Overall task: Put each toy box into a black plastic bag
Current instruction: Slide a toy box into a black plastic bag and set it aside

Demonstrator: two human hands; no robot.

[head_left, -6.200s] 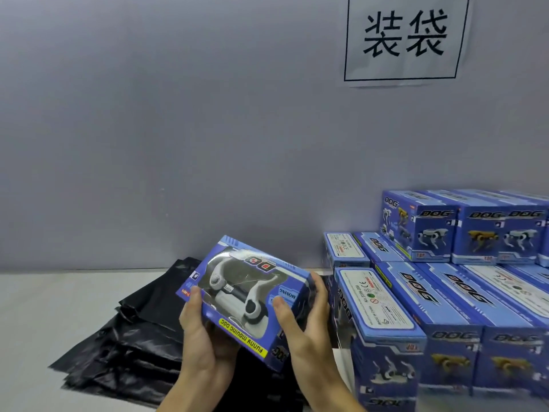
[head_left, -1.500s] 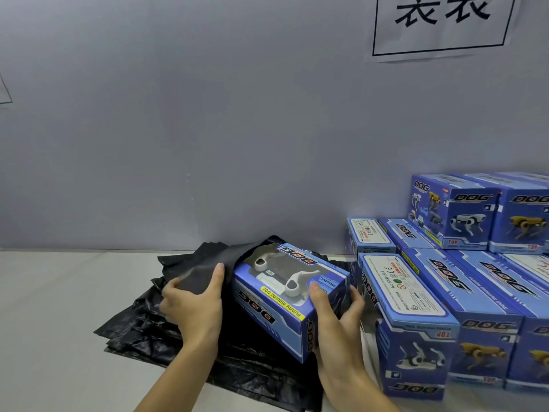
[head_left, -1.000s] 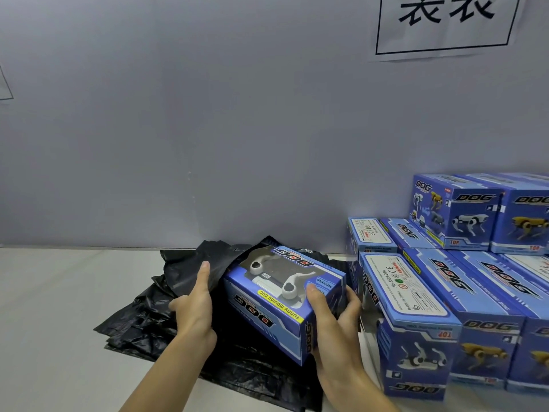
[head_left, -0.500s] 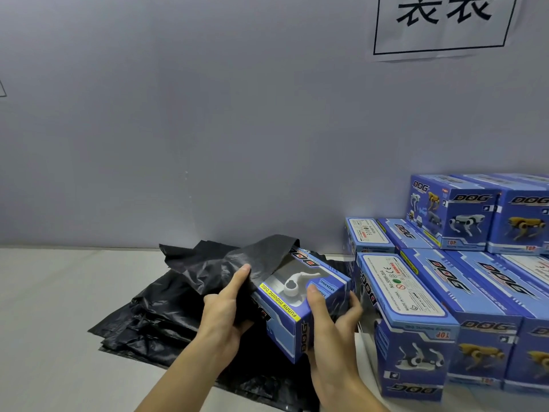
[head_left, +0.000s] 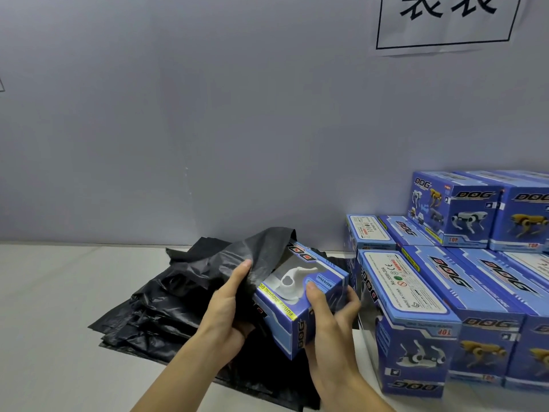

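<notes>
A blue toy box (head_left: 300, 304) with a white robot dog behind its window lies tilted above a pile of black plastic bags (head_left: 154, 319). Its far left part is inside the mouth of one black bag (head_left: 261, 251). My left hand (head_left: 225, 310) pinches the bag's edge and holds it over the box. My right hand (head_left: 332, 328) grips the box's near right end, thumb on top. The hidden end of the box is under the plastic.
Several more blue toy boxes (head_left: 416, 310) stand stacked in rows at the right, close to my right hand. A grey wall (head_left: 208, 129) with a paper sign (head_left: 445, 22) rises behind. The pale tabletop (head_left: 53, 307) stretches to the left.
My left hand lifted a bag's edge and drew it over the box's left end. The box slid a little further into the bag while my right hand kept holding it.
</notes>
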